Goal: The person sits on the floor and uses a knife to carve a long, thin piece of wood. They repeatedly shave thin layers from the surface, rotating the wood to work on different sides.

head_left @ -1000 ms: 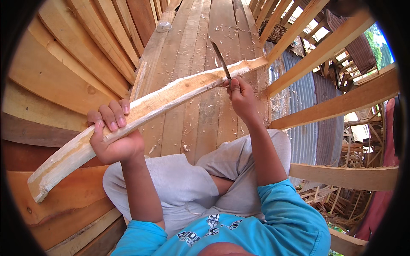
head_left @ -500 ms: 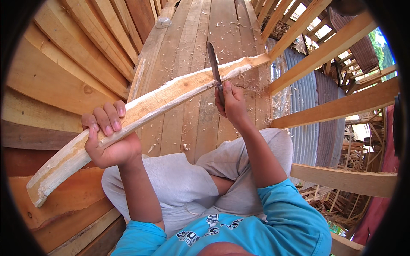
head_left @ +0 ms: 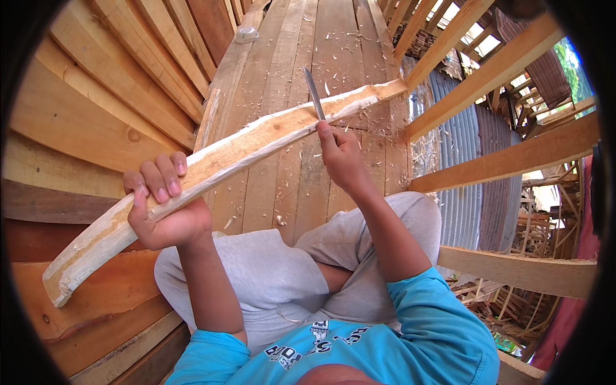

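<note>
Here, in the head view, I see my left hand (head_left: 163, 208) wrapped shut around the lower part of the long pale wooden stick (head_left: 224, 160), propping it slantwise over my lap so its upper stretch is exposed. My right hand (head_left: 340, 160) is closed on a knife (head_left: 314, 94), its blade upright against the stick's upper part, with wood shavings (head_left: 333, 70) scattered across the plank floor (head_left: 276, 83) beyond.

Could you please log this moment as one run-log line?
left hand: grips curved wooden piece | right hand: holds knife against it | shavings on plank floor
</note>
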